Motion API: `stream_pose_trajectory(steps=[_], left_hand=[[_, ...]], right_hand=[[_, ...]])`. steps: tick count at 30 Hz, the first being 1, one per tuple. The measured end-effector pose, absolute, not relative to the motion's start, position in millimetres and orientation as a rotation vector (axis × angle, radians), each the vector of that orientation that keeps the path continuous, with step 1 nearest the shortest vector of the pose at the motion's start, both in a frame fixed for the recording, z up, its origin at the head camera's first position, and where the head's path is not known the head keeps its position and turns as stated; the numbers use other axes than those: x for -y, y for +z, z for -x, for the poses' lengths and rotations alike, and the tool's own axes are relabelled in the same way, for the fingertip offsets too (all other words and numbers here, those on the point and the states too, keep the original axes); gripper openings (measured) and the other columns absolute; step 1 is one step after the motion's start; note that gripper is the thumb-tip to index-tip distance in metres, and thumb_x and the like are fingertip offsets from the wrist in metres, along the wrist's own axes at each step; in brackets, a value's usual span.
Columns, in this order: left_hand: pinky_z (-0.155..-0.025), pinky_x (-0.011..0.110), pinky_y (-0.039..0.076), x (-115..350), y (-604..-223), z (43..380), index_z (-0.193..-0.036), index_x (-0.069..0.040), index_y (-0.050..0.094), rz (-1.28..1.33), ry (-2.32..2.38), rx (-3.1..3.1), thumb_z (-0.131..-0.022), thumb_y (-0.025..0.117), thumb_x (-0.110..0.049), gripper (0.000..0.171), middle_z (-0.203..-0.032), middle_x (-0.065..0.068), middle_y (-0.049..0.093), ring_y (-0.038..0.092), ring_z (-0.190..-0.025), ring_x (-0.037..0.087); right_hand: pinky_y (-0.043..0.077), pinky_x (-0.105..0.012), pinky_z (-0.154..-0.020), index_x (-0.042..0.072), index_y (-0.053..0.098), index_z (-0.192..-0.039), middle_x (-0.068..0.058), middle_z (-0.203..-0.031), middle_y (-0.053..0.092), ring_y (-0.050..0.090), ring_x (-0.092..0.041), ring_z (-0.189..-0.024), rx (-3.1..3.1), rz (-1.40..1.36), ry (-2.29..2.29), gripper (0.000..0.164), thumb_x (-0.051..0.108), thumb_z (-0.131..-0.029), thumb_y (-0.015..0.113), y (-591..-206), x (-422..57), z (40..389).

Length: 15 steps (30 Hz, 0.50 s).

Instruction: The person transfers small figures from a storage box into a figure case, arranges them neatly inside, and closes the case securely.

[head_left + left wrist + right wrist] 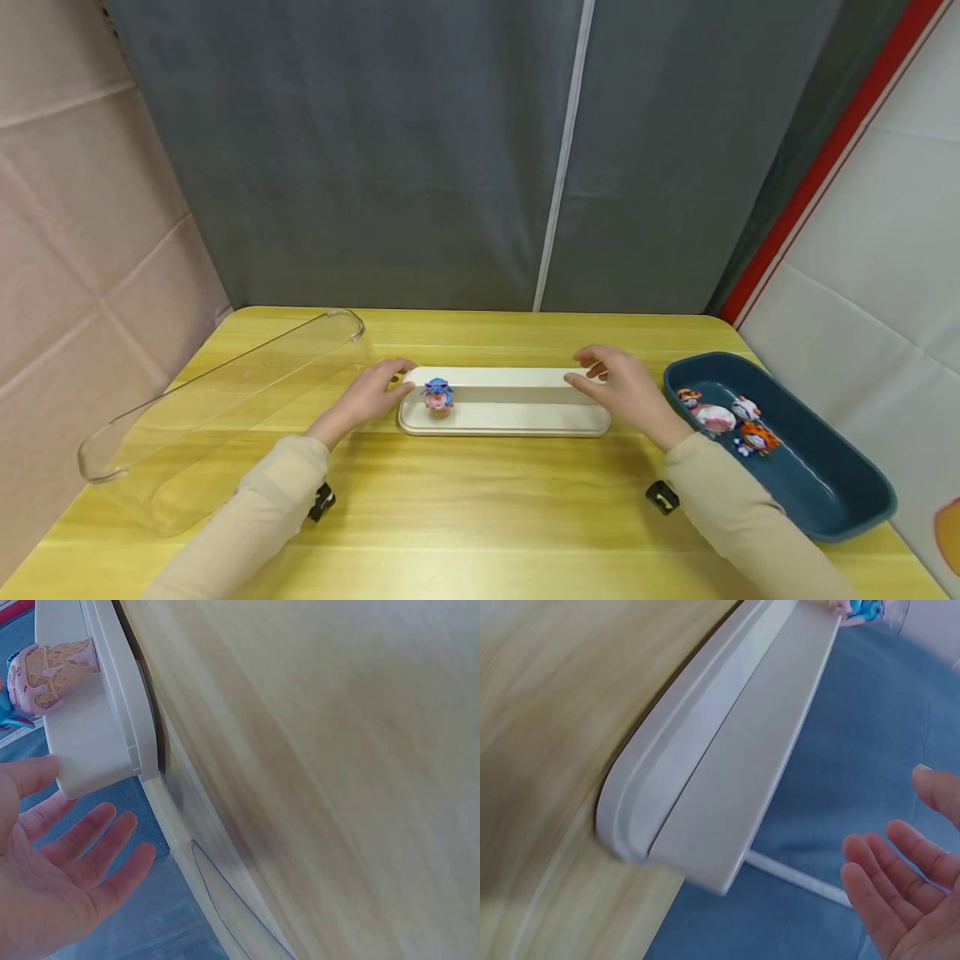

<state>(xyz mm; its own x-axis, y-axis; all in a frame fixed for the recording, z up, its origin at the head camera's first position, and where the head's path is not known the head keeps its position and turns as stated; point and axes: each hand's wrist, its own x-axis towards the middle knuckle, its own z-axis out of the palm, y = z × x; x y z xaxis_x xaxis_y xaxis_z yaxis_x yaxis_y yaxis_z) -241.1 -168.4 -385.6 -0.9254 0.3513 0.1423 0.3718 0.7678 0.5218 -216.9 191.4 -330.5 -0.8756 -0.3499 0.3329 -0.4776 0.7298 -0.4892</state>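
So there's a long white stepped plastic stand with rounded ends (517,419) on the yellow wood-grain table (487,508). Take the stand as the middle of the dial: a small figurine with a blue top and a pink ice-cream-cone body (438,398) stands on it, over at the 9 o'clock end.

The person's left hand (369,392) is at 9 o'clock too, fingers spread, thumb right by the stand's corner — can't tell if it's actually touching. The right hand (626,386) is near 3 o'clock, thumb apart from loosely bent fingers, nothing pinched, and the right wrist view shows a gap to the stand.

Farther out at 9 o'clock lies a clear rounded plastic shell (225,425). Out at 3 — a dark blue oblong tub (821,483), with several colourful figurines (753,436) toward its 10 o'clock side.
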Motion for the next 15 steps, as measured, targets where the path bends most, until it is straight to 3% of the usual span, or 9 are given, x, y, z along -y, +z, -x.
stream_pose_trajectory(steps=[15], left_hand=[[-0.083,0.045,0.042,169,-384,241,-0.118,-0.003,0.051,0.597,-0.867,2.916,-0.09,0.053,-0.019,0.033,-0.117,0.016,0.051,0.051,-0.1,0.032]], right_hand=[[0.049,-0.042,-0.067,0.002,0.06,-0.102,-0.011,-0.091,0.062,0.058,-0.024,-0.078,2.725,-0.571,0.655,0.033,0.028,-0.082,0.064,-316,-248,210]])
